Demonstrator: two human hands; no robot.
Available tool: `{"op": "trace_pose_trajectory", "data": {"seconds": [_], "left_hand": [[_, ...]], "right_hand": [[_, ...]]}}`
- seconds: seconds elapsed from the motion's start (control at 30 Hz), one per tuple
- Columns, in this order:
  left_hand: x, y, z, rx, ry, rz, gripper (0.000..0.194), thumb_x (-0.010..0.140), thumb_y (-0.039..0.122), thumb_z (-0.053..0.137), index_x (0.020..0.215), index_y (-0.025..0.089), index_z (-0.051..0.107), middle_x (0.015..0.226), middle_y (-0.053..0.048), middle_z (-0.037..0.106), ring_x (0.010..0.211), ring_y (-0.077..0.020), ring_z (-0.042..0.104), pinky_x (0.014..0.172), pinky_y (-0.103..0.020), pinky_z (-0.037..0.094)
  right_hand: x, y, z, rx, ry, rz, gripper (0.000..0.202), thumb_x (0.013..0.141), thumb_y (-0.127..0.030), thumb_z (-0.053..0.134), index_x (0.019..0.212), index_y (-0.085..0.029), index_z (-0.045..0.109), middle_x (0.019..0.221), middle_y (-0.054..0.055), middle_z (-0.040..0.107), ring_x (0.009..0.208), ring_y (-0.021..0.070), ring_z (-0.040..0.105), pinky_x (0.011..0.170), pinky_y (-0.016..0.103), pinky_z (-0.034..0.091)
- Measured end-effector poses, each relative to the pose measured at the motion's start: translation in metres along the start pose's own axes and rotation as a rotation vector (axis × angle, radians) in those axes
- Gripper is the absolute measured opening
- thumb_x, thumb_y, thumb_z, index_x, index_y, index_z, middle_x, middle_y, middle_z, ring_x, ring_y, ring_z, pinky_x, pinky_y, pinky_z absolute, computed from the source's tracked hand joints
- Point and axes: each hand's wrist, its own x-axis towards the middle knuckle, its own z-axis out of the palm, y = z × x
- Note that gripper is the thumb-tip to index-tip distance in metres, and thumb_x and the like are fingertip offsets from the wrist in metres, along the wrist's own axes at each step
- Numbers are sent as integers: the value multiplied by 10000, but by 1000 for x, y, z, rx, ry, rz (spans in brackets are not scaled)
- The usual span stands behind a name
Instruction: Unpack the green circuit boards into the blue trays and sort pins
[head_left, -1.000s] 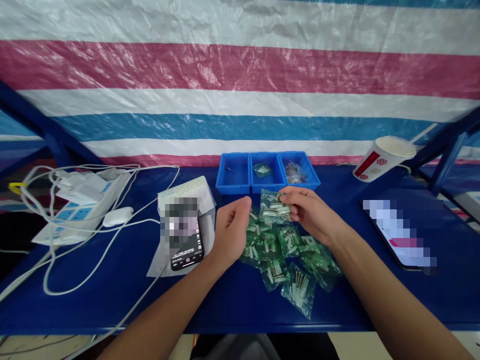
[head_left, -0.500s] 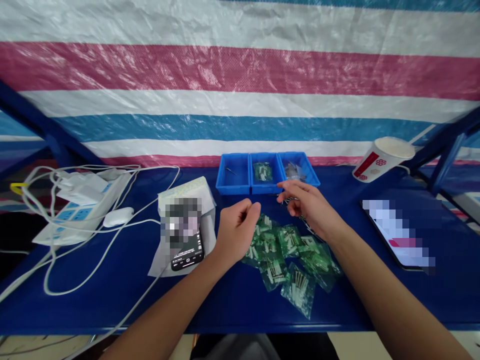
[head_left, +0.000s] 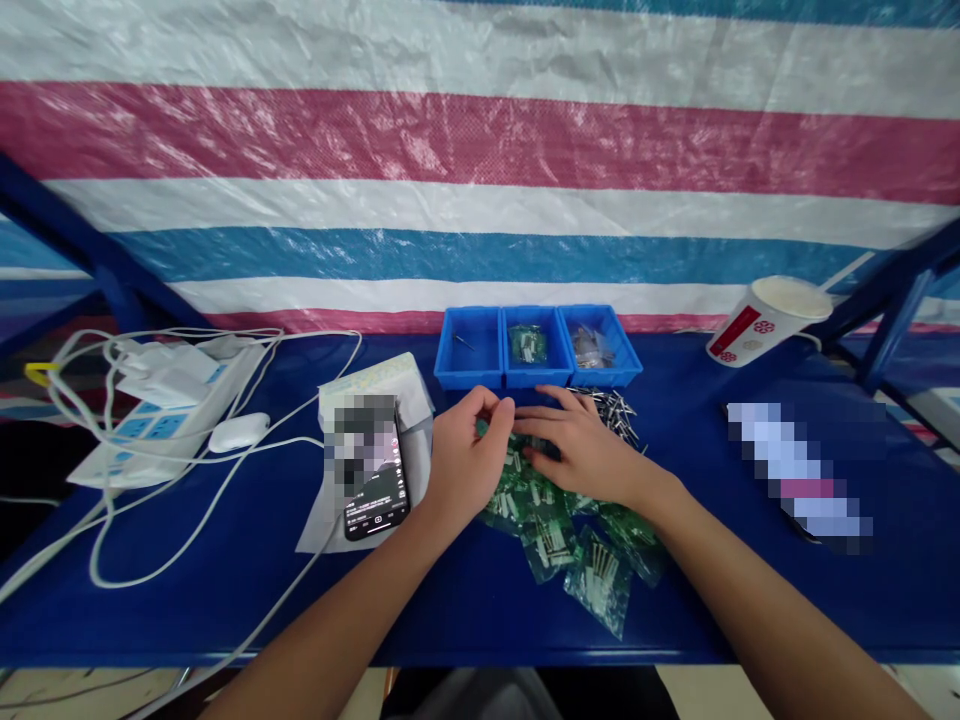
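Note:
Above the left side of a heap of green-tinted plastic bags (head_left: 598, 578), my left hand (head_left: 471, 450) is closed, thumb against curled fingers; whatever it may hold is hidden. My right hand (head_left: 581, 445) reaches across the heap from the right, palm down, its fingers apart and stretched toward my left hand. White and metal pieces show inside the small bags. Partly behind my right hand lies a loose pile of metal screws (head_left: 619, 415). Beyond both hands stand three joined blue bins: the left bin (head_left: 470, 375) holds one screw, the middle a green bag (head_left: 527, 345), the right a clear bag (head_left: 590, 347).
A phone (head_left: 379, 490) leans on a tissue pack (head_left: 375, 385) to my left. Further left, white cables tangle over a power strip (head_left: 150, 430) beside a white earbud case (head_left: 238, 433). On the right are a tilted paper cup (head_left: 765, 320) and another phone (head_left: 799, 480).
My right hand has moved left and nearer, from the screw pile to above the bags beside my left hand, and its fingers have straightened. The screw pile shows more now. My left hand stays almost in place.

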Motion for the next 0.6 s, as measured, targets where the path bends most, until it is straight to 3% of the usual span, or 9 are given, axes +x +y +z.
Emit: {"op": "trace_pose_trajectory", "data": {"seconds": [0.1,0.3,0.6], "left_hand": [[2,-1,0,-44,-7,-65,322,915,338,545,639,195,464,593,53,438,570,-117,428,572,-252,333],[3,-4,2,-60,-49,-107,294,904,335,555,656,192,488,598,53,449,562,-113,409,556,-247,313],[2,-3,2,-88,-77,-96,293,905,336,564,657,192,503,608,48,467,565,-117,406,558,-256,323]], "right_hand": [[0,-2,3,10,-19,-1,398,941,-235,497,1303,-277,658,1355,86,668,1433,411,369,1066,677,271],[2,-4,6,7,64,27,330,945,-201,543,1243,-263,667,1204,65,747,1377,360,471,1100,628,207],[4,-6,10,-38,165,-77,257,969,-144,477,1033,-253,701,935,28,774,1062,244,664,1111,519,192]]}}
